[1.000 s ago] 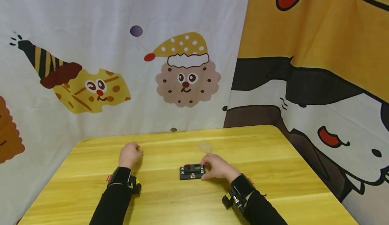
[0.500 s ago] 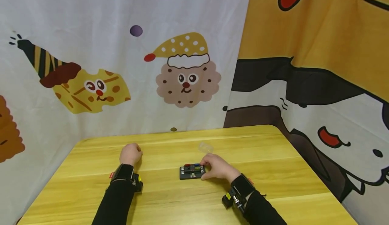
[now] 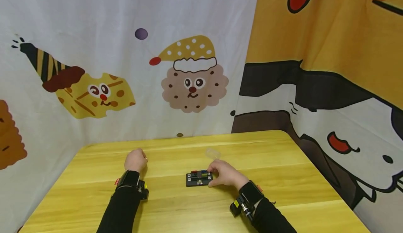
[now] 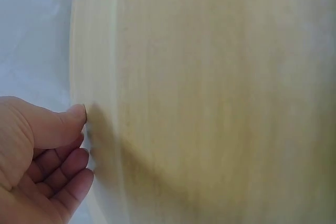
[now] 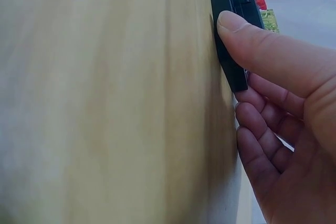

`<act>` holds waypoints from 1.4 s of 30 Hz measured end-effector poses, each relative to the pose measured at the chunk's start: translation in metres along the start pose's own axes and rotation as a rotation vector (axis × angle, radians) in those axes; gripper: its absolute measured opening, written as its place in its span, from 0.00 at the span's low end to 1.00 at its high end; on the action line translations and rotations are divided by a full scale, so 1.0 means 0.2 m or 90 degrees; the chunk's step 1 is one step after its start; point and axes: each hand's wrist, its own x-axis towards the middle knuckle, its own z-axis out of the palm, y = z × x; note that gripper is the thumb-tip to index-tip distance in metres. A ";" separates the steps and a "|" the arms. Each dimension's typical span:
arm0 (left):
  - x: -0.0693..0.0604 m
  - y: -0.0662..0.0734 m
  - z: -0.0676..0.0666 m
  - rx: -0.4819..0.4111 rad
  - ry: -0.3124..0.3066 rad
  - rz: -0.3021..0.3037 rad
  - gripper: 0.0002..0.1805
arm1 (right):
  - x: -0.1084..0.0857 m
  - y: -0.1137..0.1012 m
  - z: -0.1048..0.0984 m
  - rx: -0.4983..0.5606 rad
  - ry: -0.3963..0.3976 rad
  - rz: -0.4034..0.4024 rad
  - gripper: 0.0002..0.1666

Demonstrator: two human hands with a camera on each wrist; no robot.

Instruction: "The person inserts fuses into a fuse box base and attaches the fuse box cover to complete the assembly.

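Note:
A black fuse block [image 3: 199,181] with metal screw terminals and small red, blue and yellow fuses lies flat on the table. My right hand [image 3: 225,173] grips its right end between thumb and fingers. In the right wrist view, the thumb [image 5: 257,40] presses the near edge of the block [image 5: 231,66], and the fingers lie behind its end. Off to the left, my left hand [image 3: 135,160] rests at the tabletop with loosely curled fingers and holds nothing; the left wrist view shows its thumb [image 4: 58,127] near the fingertips.
A clear plastic cover [image 3: 213,153] lies on the yellow wood-grain table [image 3: 176,212] just behind the fuse block. Past the table's back edge hangs a curtain [image 3: 126,58] printed with cartoon figures. A camera is strapped to each wrist.
My left hand has turned slightly, its fingers tucking in more, and its wrist has shifted a little to the right. My right hand and the fuse block have stayed in place.

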 end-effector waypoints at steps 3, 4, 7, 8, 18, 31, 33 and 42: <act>-0.01 0.00 0.00 -0.009 0.009 0.002 0.04 | 0.01 0.00 0.00 -0.008 -0.002 -0.001 0.26; -0.01 0.00 0.00 -0.012 0.013 0.003 0.04 | 0.01 0.01 0.00 -0.010 -0.001 -0.002 0.26; -0.01 0.00 -0.01 -0.024 0.026 0.012 0.04 | 0.01 0.01 0.00 -0.013 0.001 -0.005 0.26; -0.01 0.00 -0.01 -0.029 0.030 0.015 0.04 | 0.01 0.01 0.00 -0.013 0.001 -0.005 0.26; -0.02 0.02 0.00 -0.099 0.053 0.040 0.06 | 0.01 0.01 0.00 -0.007 0.002 -0.008 0.26; -0.05 0.08 -0.02 -0.127 0.062 0.075 0.02 | 0.00 0.01 0.01 -0.001 0.004 -0.003 0.26; -0.05 0.10 -0.02 -0.121 0.063 0.094 0.03 | 0.00 0.00 0.01 -0.002 0.004 -0.003 0.25; -0.06 0.21 -0.02 -0.111 0.051 0.147 0.04 | 0.00 0.00 0.00 0.001 0.003 -0.001 0.25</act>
